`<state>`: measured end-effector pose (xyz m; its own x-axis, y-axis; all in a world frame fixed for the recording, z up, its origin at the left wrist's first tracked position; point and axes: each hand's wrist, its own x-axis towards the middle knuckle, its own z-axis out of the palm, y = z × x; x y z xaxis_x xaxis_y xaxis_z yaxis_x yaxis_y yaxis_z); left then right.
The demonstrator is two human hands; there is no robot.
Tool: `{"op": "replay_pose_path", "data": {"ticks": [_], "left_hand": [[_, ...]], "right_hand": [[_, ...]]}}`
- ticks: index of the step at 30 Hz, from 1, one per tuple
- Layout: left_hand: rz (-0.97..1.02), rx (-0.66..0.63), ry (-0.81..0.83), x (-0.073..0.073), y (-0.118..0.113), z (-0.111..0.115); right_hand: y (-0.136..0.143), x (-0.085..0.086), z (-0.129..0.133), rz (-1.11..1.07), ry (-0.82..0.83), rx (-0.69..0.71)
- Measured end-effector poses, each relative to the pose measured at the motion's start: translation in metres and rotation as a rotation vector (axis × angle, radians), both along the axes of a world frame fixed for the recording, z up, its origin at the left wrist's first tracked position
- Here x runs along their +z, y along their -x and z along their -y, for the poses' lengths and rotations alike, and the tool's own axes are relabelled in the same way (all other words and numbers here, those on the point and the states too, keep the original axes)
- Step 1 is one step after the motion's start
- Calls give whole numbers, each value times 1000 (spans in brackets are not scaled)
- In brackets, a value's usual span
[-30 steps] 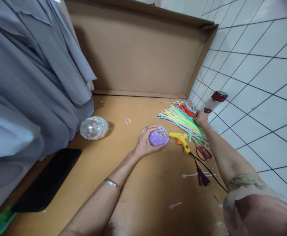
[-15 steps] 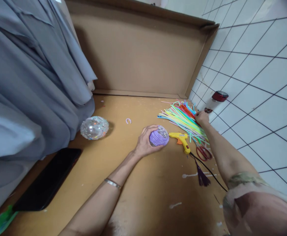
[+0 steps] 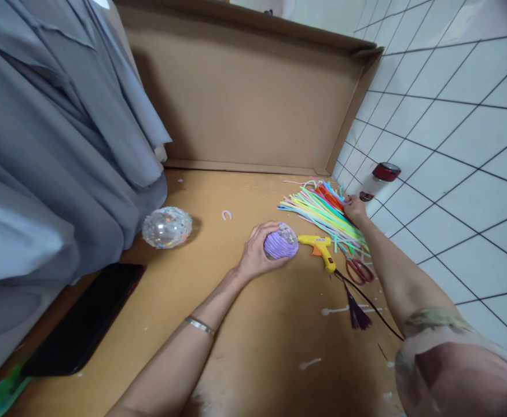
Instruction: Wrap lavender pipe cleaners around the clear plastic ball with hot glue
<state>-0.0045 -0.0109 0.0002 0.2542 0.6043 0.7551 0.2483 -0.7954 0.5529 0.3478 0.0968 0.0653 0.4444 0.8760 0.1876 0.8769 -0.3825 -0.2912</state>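
Note:
A round ball wrapped in purple strands [image 3: 281, 241] is in my left hand [image 3: 257, 252], whose fingers and thumb curve round its left side. The tip of a yellow glue gun [image 3: 318, 248] lies close to the ball's right side. My right hand [image 3: 356, 209] is at the right end of a pile of colourful pipe cleaners [image 3: 323, 211], fingers pinched together at the strands; what they hold is too small to make out. Red-handled scissors [image 3: 359, 271] lie below the pile, partly under it.
A clear speckled ball [image 3: 167, 227] and a small pink curved piece [image 3: 227, 215] lie to the left. A black phone-like slab [image 3: 84, 318] is at lower left, a purple tassel [image 3: 358, 313] at right. A red-lidded jar [image 3: 379, 178] stands by the tiled wall. Cardboard [image 3: 245, 92] rises behind.
My right hand has shifted very slightly at the pipe cleaners, and some strands near it have moved a little. My left hand and the purple ball look unchanged.

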Motion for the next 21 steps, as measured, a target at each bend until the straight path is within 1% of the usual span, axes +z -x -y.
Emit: {"op": "replay_pose_path", "data": {"ticks": [4, 8, 11, 15, 18, 21], "left_hand": [[-18, 13, 17, 1, 0, 1], [-6, 6, 3, 2, -1, 0], [-2, 5, -1, 1, 0, 0], [-16, 12, 27, 0, 0, 0], [-11, 12, 36, -1, -1, -1], [-5, 4, 25, -1, -1, -2]], "right_hand": [[7, 7, 1, 66, 40, -43], [15, 8, 6, 127, 21, -42], [18, 8, 11, 134, -4, -46], [19, 13, 14, 85, -69, -124], [16, 20, 12, 28, -145, -214], [12, 26, 11, -18, -227, -268]]}}
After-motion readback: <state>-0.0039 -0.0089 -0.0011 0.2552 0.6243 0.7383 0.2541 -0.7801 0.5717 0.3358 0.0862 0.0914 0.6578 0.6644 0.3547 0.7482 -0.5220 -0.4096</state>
